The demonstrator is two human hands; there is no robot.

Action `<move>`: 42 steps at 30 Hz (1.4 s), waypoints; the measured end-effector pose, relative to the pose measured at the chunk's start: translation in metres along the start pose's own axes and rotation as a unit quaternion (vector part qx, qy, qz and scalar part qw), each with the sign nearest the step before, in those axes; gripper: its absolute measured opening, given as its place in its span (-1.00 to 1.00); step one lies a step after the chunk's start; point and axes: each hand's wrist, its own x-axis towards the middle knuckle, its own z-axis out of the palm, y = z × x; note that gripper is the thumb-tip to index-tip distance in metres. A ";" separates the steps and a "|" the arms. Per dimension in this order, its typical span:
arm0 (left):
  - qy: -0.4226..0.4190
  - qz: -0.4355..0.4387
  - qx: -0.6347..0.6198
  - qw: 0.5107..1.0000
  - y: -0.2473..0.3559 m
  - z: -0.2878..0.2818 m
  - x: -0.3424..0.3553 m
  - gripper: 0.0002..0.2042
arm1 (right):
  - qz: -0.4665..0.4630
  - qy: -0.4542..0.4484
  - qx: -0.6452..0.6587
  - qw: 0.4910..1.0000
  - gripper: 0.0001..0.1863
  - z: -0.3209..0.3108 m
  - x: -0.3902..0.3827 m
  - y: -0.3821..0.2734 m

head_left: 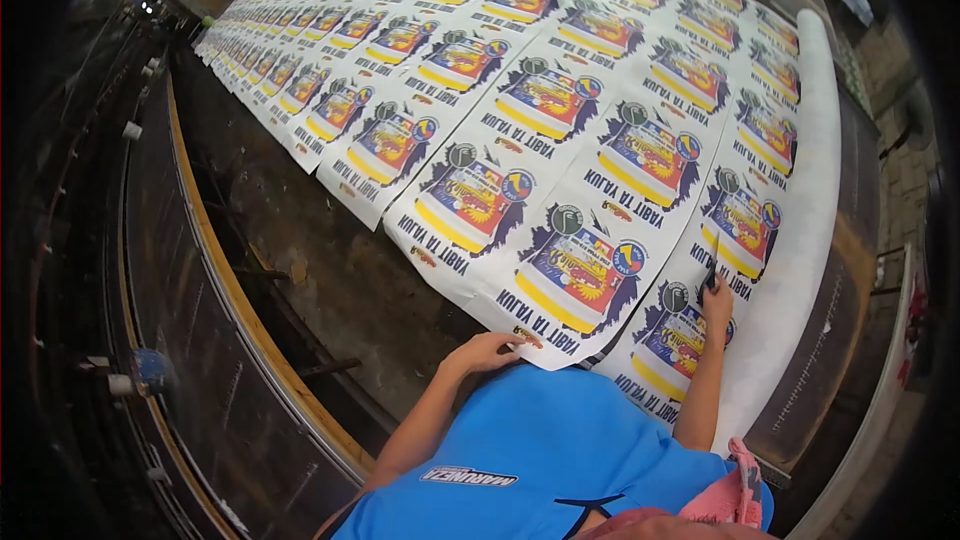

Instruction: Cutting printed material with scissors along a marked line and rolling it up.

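Wide white printed fabric [480,125] with rows of colourful repeated logos covers the long table before me. It is split lengthwise into strips whose edges show as dark lines. My left hand [487,352] is at the near edge of the middle strip, its fingers closed on the corner of the fabric. Over the right-hand strip, my right hand [716,302] is wrapped round a dark-handled tool with a thin pointed blade [715,246]. The blade points away from me and lies over the print. Whether it is a knife or scissors I cannot tell.
A plain white band of fabric [815,190] runs along the right side, beside the brown table edge [850,270]. At the left, a long dark rail with a yellowish edge [215,240] curves past. A brick-paved floor [905,130] shows at the far right.
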 end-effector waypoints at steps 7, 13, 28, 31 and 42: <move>0.067 0.088 -0.005 0.994 -0.041 0.015 -0.051 -0.56 | -0.035 -0.038 -0.065 0.997 -0.51 -0.046 -0.133 -0.032; 0.203 0.196 -0.185 0.941 -0.030 -0.047 -0.130 -0.71 | -0.001 -0.027 -0.046 0.999 -0.49 -0.093 -0.157 -0.018; 0.551 0.691 0.039 0.466 0.087 -0.145 -0.401 -0.45 | 0.106 0.092 -0.234 0.962 0.19 -0.185 -0.211 0.018; 0.560 0.683 0.063 0.465 0.100 -0.123 -0.418 -0.45 | 0.118 0.094 -0.220 0.964 0.19 -0.189 -0.207 0.001; 0.598 0.672 0.254 0.355 0.196 -0.083 -0.472 -0.45 | 0.085 0.136 -0.155 0.975 0.13 -0.205 -0.143 0.033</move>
